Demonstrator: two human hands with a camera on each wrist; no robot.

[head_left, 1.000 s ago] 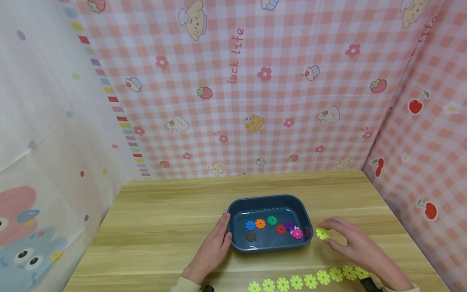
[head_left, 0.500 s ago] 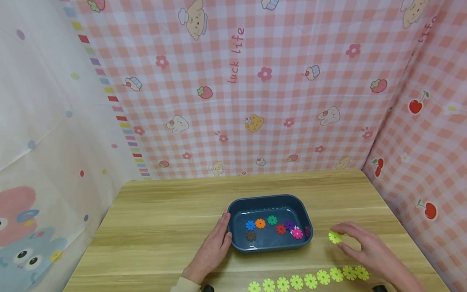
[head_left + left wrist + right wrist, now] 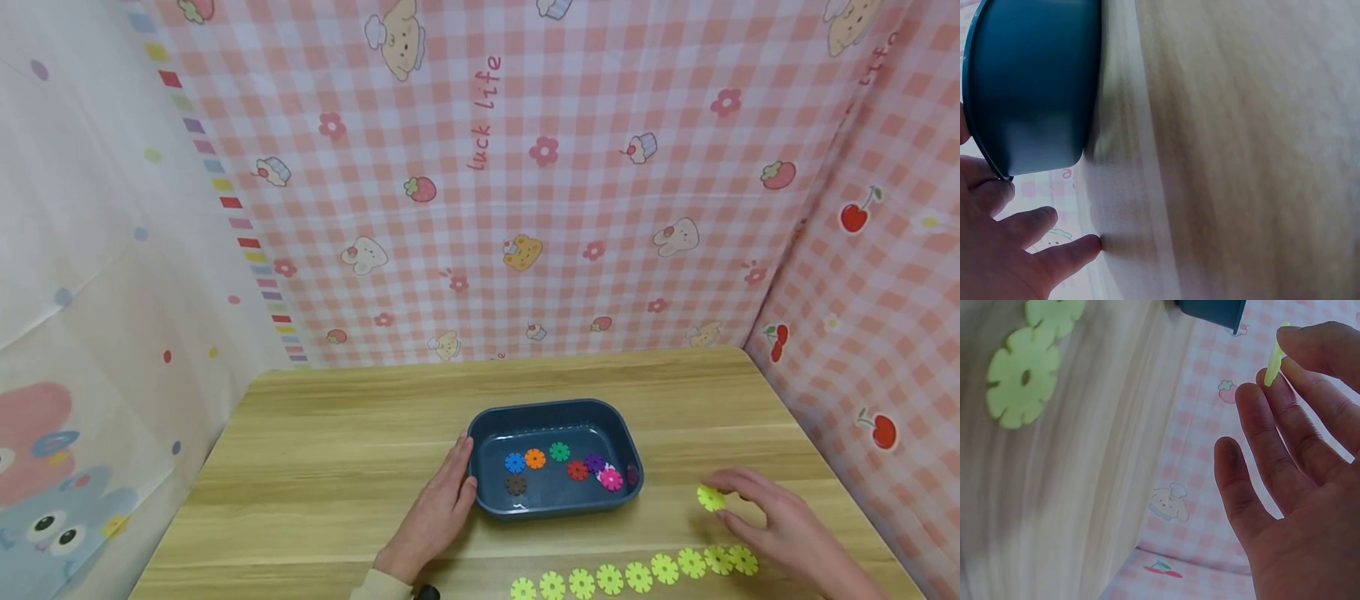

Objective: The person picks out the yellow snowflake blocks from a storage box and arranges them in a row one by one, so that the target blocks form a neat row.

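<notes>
My left hand (image 3: 435,508) rests against the left end of a dark blue tray (image 3: 555,510), fingers extended along its outside. In the left wrist view, fingertips touch the rim of the tray (image 3: 1035,87) and the little finger reaches the table. Between thumb and fingers, my right hand (image 3: 780,521) pinches a yellow-green snowflake disc (image 3: 710,498) above the table, right of the tray. The right wrist view shows the held disc (image 3: 1274,359) edge-on. Closest below that hand is a row of matching yellow-green snowflake discs (image 3: 665,569) near the table's front.
Inside the tray lie several loose discs, among them a blue disc (image 3: 514,463), an orange disc (image 3: 535,459), a green disc (image 3: 559,452) and a pink disc (image 3: 611,479). Gingham cloth (image 3: 480,208) hangs behind the wooden table (image 3: 337,442), with more cloth at both sides.
My right hand has moved right and toward the front, away from the tray, carrying the yellow-green disc. My left hand and the tray stay in place.
</notes>
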